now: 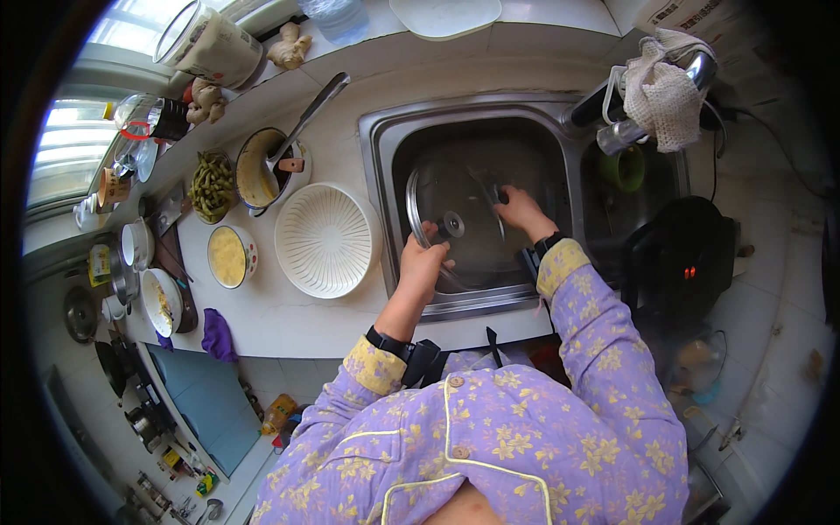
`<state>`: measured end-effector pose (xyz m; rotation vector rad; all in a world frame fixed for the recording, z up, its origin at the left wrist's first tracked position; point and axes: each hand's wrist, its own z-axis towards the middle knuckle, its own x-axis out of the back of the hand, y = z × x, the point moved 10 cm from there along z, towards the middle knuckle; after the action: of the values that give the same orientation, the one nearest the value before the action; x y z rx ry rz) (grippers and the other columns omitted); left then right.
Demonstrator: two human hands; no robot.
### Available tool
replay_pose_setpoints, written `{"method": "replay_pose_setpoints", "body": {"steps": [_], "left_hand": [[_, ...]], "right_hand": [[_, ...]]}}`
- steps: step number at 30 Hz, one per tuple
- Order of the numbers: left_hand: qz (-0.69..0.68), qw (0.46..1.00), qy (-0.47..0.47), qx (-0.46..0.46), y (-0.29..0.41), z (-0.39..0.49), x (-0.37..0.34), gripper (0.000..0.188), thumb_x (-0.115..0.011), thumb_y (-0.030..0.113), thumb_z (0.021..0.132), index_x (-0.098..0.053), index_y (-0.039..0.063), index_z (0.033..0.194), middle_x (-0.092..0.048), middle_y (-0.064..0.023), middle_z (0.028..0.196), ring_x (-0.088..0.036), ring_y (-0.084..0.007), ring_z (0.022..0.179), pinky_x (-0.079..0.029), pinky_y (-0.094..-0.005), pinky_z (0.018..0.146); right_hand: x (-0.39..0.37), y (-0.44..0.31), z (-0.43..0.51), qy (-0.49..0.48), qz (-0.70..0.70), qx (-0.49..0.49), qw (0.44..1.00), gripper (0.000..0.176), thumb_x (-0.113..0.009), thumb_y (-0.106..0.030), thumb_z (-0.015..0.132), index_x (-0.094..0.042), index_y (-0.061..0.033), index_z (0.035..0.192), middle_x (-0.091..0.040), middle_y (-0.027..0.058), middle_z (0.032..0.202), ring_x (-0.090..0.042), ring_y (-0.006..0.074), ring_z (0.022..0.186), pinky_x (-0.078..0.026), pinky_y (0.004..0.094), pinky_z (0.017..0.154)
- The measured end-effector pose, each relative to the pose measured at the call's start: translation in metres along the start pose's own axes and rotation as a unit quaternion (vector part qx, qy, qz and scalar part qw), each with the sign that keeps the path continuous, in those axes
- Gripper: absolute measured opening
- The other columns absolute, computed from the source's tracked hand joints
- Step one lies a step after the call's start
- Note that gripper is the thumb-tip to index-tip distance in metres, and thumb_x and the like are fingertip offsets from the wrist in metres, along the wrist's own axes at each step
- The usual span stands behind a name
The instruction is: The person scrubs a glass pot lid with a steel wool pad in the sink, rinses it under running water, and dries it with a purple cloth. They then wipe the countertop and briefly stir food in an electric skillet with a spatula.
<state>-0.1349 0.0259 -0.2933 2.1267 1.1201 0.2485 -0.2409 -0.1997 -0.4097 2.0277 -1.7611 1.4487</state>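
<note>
My left hand [420,262] grips the metal rim of a glass pot lid [426,197], tilted inside the steel sink basin [403,154]. The lid's round knob [453,224] faces up near my fingers. Over the right half of the basin, my right hand [525,213] is closed on a small dark knob [503,196]. Beside it a thin curved edge [485,190] shows, which looks like a second glass lid seen nearly side-on. My fingers hide part of the knob.
A white ribbed colander [328,239] stands left of the sink, near a bowl of yellow food [228,256], green pods [211,186] and an enamel pot [258,167] with a ladle [308,115]. A cloth [659,95] hangs on the faucet. A green cup [623,168] sits in the right basin.
</note>
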Motion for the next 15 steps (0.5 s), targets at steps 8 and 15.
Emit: {"method": "replay_pose_setpoints", "body": {"steps": [8, 15], "left_hand": [[-0.234, 0.953, -0.024, 0.189, -0.061, 0.038, -0.027, 0.07, -0.043, -0.01, 0.077, -0.026, 0.004, 0.143, -0.036, -0.0162, 0.141, -0.055, -0.0422, 0.114, -0.05, -0.0634, 0.089], [-0.222, 0.951, -0.001, 0.213, -0.08, 0.05, -0.016, 0.074, -0.033, -0.019, 0.071, -0.036, 0.009, 0.14, -0.037, -0.016, 0.145, -0.049, -0.0451, 0.122, -0.046, -0.0642, 0.094]], "right_hand": [[0.061, -0.022, -0.074, -0.016, 0.024, 0.04, 0.999, 0.06, -0.068, -0.031, 0.083, -0.052, -0.0044, 0.134, -0.051, 0.0218, 0.135, -0.051, 0.0366, 0.124, -0.043, 0.0407, 0.102], [0.076, 0.008, -0.114, 0.122, 0.085, 0.069, 0.986, 0.064, -0.07, -0.026, 0.082, -0.047, -0.0012, 0.136, -0.052, 0.0207, 0.134, -0.051, 0.0379, 0.122, -0.043, 0.0417, 0.102]]}}
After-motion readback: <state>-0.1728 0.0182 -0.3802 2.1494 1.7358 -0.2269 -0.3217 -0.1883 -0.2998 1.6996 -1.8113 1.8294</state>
